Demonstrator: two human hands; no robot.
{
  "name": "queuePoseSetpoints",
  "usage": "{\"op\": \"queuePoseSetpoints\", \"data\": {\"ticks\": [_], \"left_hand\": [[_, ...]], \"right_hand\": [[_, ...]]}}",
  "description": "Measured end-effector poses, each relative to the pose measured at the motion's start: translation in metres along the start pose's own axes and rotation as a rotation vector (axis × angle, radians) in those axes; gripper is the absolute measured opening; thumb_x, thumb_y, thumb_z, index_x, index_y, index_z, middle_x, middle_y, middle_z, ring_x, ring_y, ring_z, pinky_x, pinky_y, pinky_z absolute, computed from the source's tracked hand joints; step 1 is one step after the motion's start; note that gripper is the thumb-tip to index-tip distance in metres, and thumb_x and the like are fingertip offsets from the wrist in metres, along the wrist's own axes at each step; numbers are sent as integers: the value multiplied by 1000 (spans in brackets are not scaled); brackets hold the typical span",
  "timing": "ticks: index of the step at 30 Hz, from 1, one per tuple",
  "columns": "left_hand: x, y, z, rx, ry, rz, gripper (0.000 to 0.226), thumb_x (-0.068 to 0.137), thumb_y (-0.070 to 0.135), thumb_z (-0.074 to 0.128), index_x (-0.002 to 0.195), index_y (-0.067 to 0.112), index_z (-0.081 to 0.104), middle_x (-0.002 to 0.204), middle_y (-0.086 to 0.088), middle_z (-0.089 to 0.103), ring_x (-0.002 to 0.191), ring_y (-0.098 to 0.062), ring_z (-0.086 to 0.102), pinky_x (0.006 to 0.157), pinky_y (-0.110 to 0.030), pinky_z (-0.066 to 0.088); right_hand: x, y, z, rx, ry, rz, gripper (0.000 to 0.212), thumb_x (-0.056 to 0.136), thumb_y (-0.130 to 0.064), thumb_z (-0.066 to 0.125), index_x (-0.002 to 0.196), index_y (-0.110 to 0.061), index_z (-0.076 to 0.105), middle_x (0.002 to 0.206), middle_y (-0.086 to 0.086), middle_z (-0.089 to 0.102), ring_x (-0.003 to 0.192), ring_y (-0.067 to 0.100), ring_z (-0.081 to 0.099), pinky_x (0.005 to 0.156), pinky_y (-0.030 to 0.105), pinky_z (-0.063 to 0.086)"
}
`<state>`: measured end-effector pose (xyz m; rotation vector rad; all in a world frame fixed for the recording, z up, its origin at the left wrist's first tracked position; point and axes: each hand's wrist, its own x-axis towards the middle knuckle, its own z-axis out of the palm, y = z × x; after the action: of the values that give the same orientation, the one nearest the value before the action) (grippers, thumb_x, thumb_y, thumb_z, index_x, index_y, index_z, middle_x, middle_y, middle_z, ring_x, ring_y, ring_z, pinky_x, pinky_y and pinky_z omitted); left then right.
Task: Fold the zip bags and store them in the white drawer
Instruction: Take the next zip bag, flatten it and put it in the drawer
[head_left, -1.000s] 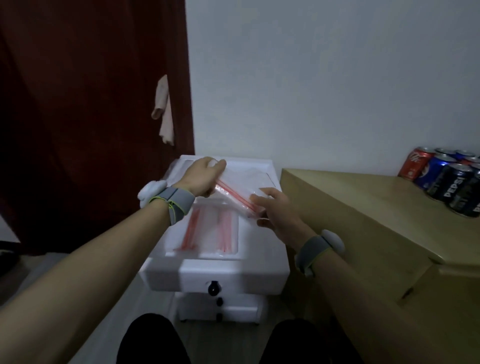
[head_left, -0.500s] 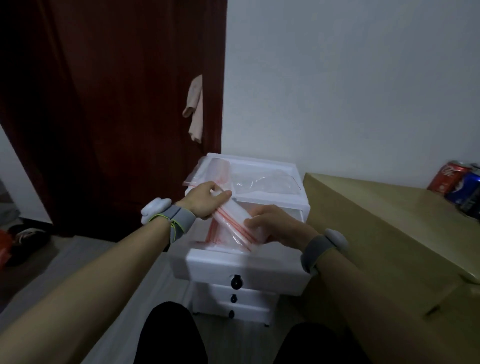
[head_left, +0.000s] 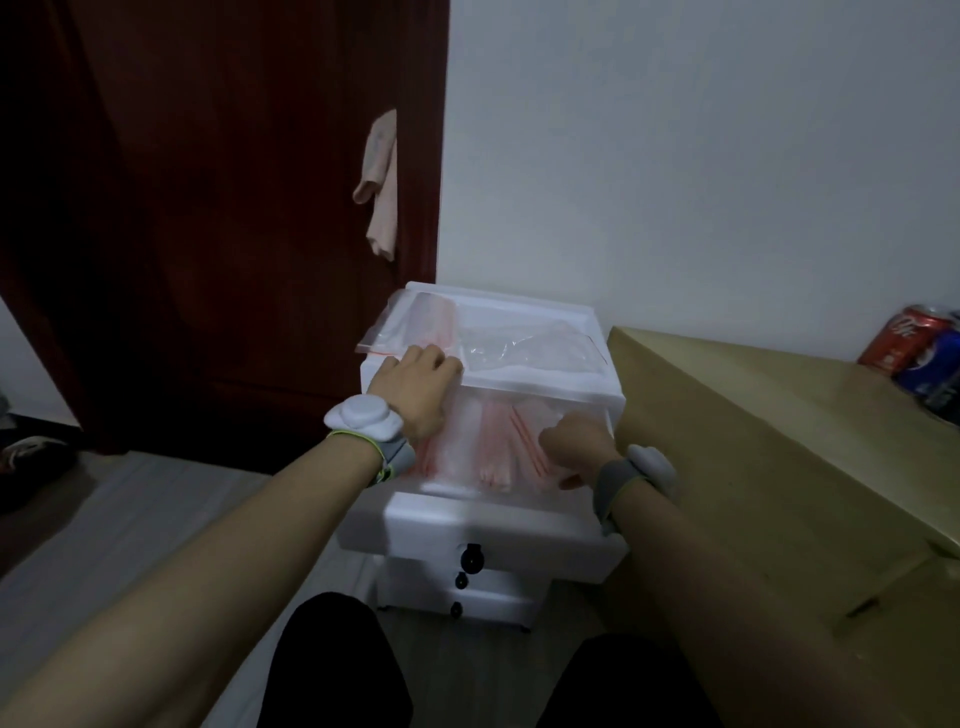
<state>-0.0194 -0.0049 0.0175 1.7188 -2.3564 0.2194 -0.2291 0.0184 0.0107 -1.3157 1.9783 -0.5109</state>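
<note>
Zip bags (head_left: 488, 447) lie inside open white drawer (head_left: 483, 535), both hands on them.
Folded bag, held above the drawer a half-second ago, is now down; left hand (head_left: 415, 389) at 10 o'clock flat, unclenched; right hand (head_left: 576, 447) at 3 o'clock pinches clear, glossy red-striped plastic. Unfolded bags (head_left: 524, 348) remain on top.

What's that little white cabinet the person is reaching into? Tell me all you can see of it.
The white drawer unit is small, looks plastic and stands on the floor against the wall beside a tan box. Its top drawer is pulled open, with folded zip bags inside; two shut drawers below have dark knobs. Unfolded bags lie on top. The left hand and right hand press into the drawer.
</note>
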Motion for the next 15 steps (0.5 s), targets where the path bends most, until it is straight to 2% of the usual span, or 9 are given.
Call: {"op": "queuePoseSetpoints", "data": {"ticks": [4,8,10,12,13,14,15], "left_hand": [[0,4,8,31,6,-14,53,79,11,59,130,20,43,127,-6,43,115,-30,40,85,-42,40],[3,5,10,42,27,-23,54,79,10,60,129,20,43,126,-6,42,114,-30,39,83,-43,42],[3,5,11,46,32,-24,54,78,8,60,128,19,43,125,-6,41,113,-30,39,82,-44,42],[3,7,13,65,36,-18,55,76,6,59,127,17,42,124,-7,41,111,-31,39,78,-43,43],[2,8,14,78,39,-16,55,75,4,59,126,17,42,123,-8,41,110,-31,39,76,-43,44],[2,8,14,86,43,-19,55,74,4,59,125,16,42,123,-8,40,109,-32,39,75,-42,44],[2,8,14,92,44,-23,55,74,4,59,125,16,42,123,-8,40,109,-32,39,74,-41,43]], "right_hand": [[18,-1,14,86,29,133,18,98,-16,49,93,0,56,103,22,61,95,40,65,87,49,57],[38,5,26,101,48,106,31,99,-23,46,112,2,60,113,22,63,102,39,63,93,46,55],[41,7,27,104,21,116,34,99,-25,45,115,1,59,116,22,63,103,38,63,93,46,55],[42,8,25,93,-20,122,34,99,-22,46,121,1,59,125,21,61,111,37,61,88,38,57],[43,9,25,87,-37,111,36,99,-20,46,126,0,58,130,19,60,116,35,60,79,30,59],[42,9,23,120,-43,118,38,98,-20,46,129,-2,57,133,19,59,120,34,60,71,29,59],[44,8,22,149,-47,105,40,97,-20,46,131,-3,57,134,18,59,121,34,59,73,32,58]]}}
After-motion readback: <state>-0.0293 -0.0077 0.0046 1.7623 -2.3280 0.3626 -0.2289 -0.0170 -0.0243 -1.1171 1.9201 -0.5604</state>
